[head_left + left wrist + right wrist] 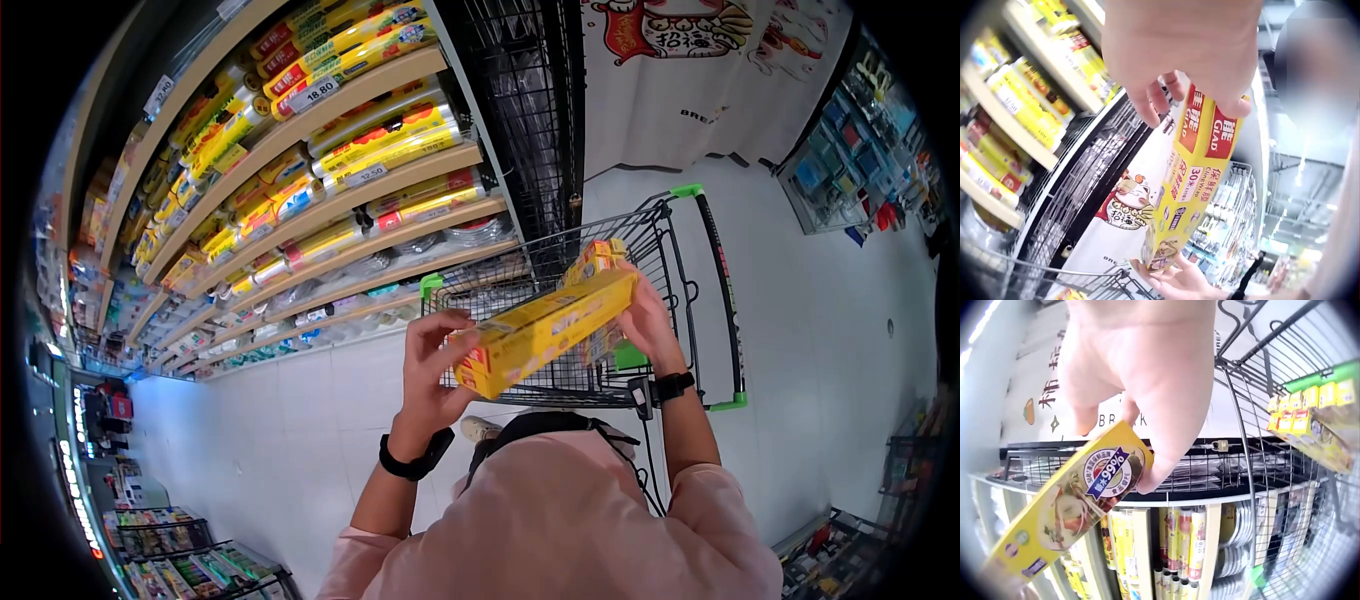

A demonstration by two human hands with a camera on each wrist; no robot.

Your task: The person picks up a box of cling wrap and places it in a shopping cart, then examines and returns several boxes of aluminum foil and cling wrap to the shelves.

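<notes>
A long yellow box of cling wrap (550, 332) with red end panels is held aslant over the shopping cart. My left hand (432, 372) pinches its near-left end, thumb on one side and fingers on the other, beside the red GLAD panels in the left wrist view. At the opposite end my right hand (652, 322) holds the box, fingertips and thumb about its edges in the right wrist view. That view also shows the box's picture of food and a blue 99% label (1108, 472). Inside the cart lie several more yellow boxes (1311, 422).
The wire cart, with its handle (722, 285) and green corners, stands in front of the body. Shelves (375, 165) of yellow rolls rise on the left, price tags along their edges. A black wire rack (525, 120) and a printed white curtain (690, 95) stand beyond.
</notes>
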